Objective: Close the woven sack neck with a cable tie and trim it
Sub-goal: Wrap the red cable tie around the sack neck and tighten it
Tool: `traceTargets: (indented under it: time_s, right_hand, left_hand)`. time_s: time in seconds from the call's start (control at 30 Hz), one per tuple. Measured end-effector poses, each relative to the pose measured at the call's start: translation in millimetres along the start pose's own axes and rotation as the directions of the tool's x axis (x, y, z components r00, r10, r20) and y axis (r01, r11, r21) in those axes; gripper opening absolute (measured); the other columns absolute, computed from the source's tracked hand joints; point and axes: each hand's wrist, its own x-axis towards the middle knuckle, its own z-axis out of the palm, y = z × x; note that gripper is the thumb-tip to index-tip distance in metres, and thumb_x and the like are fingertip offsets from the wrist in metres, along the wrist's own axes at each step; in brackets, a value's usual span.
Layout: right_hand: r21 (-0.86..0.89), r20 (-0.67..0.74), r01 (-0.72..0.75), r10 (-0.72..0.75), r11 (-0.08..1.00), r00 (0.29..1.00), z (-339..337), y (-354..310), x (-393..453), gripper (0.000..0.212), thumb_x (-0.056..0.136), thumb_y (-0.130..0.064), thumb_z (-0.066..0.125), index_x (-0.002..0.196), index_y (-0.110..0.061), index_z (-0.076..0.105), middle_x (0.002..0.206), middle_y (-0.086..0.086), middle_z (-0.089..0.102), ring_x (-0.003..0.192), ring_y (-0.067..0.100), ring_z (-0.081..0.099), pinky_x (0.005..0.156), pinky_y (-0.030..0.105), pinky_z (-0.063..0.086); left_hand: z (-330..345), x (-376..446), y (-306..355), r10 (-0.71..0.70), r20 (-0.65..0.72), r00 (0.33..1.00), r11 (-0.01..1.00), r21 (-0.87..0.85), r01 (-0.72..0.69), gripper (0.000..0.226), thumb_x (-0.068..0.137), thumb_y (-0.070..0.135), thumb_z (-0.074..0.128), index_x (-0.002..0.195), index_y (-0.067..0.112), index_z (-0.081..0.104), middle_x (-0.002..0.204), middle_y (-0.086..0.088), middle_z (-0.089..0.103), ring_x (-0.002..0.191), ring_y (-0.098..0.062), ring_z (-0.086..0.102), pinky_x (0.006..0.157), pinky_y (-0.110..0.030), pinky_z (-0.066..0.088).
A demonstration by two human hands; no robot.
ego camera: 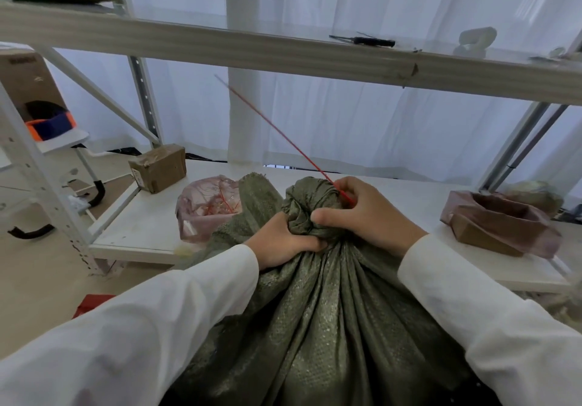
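My left hand (285, 241) grips the gathered neck of the green woven sack (318, 311), fingers curled tight under the bunched top. Just right of it, touching the same bunch, my right hand (365, 213) pinches the red cable tie (283, 136), whose tail slants up and away, leftward. Beyond my left hand lies a pink plastic bag (204, 207).

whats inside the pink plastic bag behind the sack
Through the pink plastic bag, thin red strands show, possibly more cable ties. The green sack covers its right side, so the rest stays hidden.
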Motion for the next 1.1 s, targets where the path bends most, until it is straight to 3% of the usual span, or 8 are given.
traceTargets:
  time_s: [0.1, 0.2, 0.3, 0.53, 0.67, 0.8, 1.0, 1.1]
  right_hand:
    - [-0.158, -0.011, 0.003, -0.005, 0.987, 1.000, 4.8, -6.3, -0.6, 0.040, 0.070, -0.041, 0.077, 0.098, -0.020, 0.057, 0.080, -0.015, 0.061, 0.065, -0.008, 0.055, 0.058, -0.002, 0.037]
    - [-0.250, -0.092, 0.003, -0.027, 0.968, 0.995, 13.3, -6.3, 0.4, 0.041, 0.071, -0.043, 0.071, 0.098, -0.018, 0.054, 0.084, -0.009, 0.060, 0.078, 0.008, 0.058, 0.063, 0.013, 0.040]
    - [-0.277, -0.179, -0.035, -0.016, 0.960, 0.984, 23.4, -1.9, 2.0, 0.045, 0.068, -0.046, 0.069, 0.097, -0.017, 0.049, 0.091, -0.001, 0.061, 0.086, 0.022, 0.057, 0.073, 0.033, 0.044]
    - [-0.335, -0.287, -0.053, -0.049, 0.941, 0.957, 36.3, -1.8, 0.3, 0.041, 0.069, -0.049, 0.064, 0.084, -0.020, 0.040, 0.074, -0.007, 0.049, 0.079, 0.026, 0.052, 0.068, 0.032, 0.035]
    - [-0.233, -0.241, 0.010, -0.068, 0.973, 0.968, 27.7, -4.3, -2.5, 0.043, 0.068, -0.047, 0.072, 0.080, -0.014, 0.047, 0.067, -0.008, 0.050, 0.065, 0.014, 0.049, 0.063, 0.029, 0.035]
    - [0.318, -0.013, 0.037, -0.035, 0.947, 0.999, 4.5, -5.6, -7.7, 0.042, 0.066, -0.040, 0.075, 0.061, -0.011, 0.045, 0.043, -0.011, 0.044, 0.036, 0.000, 0.040, 0.040, 0.012, 0.032]
    - [0.062, 0.073, 0.107, -0.111, 0.992, 0.991, -3.1, 11.2, 1.4, 0.056, 0.044, -0.051, 0.076, 0.090, -0.029, 0.055, 0.090, -0.009, 0.066, 0.083, 0.005, 0.063, 0.078, 0.019, 0.047]
    - [-0.073, 0.176, 0.177, -0.162, 0.982, 0.971, 0.8, 2.6, -1.4, 0.046, 0.046, -0.050, 0.076, 0.088, -0.041, 0.058, 0.083, -0.023, 0.068, 0.083, -0.012, 0.061, 0.075, 0.007, 0.044]
  left_hand:
    - [2.7, -2.5, -1.6, -0.003, 0.010, 1.000, 0.998, 0.062, 0.002, 0.023, 0.074, 0.017, 0.075, 0.091, 0.030, 0.066, 0.083, 0.018, 0.070, 0.084, 0.006, 0.064, 0.076, -0.009, 0.048]
    - [6.5, -3.9, -2.5, -0.017, -0.138, 0.990, 0.947, 0.314, 0.060, 0.058, 0.058, 0.062, 0.074, 0.102, 0.028, 0.061, 0.090, 0.011, 0.066, 0.092, -0.010, 0.064, 0.089, -0.036, 0.051]
    - [15.0, -11.3, 12.6, 0.043, -0.268, 0.962, 0.756, 0.639, 0.144, 0.052, 0.067, 0.061, 0.066, 0.103, 0.025, 0.057, 0.076, 0.009, 0.049, 0.086, -0.024, 0.059, 0.076, -0.033, 0.045]
    - [22.1, -13.2, 22.4, -0.110, -0.262, 0.959, 0.381, 0.880, 0.284, 0.070, 0.080, 0.071, 0.036, 0.106, 0.010, 0.058, 0.111, -0.010, 0.063, 0.100, -0.032, 0.061, 0.073, -0.033, 0.040]
    - [12.9, -12.4, 18.4, -0.153, -0.153, 0.976, 0.506, 0.836, 0.210, 0.067, 0.078, 0.073, 0.036, 0.115, 0.022, 0.056, 0.118, -0.009, 0.062, 0.107, -0.033, 0.058, 0.084, -0.035, 0.042]
    - [0.1, -13.8, 16.2, -0.125, -0.028, 0.992, 0.677, 0.728, 0.106, 0.070, 0.068, 0.073, 0.037, 0.120, 0.030, 0.055, 0.120, -0.006, 0.063, 0.112, -0.030, 0.057, 0.095, -0.037, 0.044]
    - [2.9, -15.1, 19.8, 0.005, -0.012, 1.000, 0.737, 0.676, 0.005, 0.030, 0.082, 0.051, 0.058, 0.084, 0.021, 0.060, 0.087, -0.016, 0.067, 0.084, -0.025, 0.063, 0.073, -0.033, 0.047]
    - [4.1, -14.0, 19.8, -0.039, -0.044, 0.998, 0.696, 0.716, 0.059, 0.055, 0.081, 0.050, 0.060, 0.048, 0.017, 0.032, 0.044, -0.014, 0.036, 0.043, -0.026, 0.036, 0.044, -0.032, 0.026]
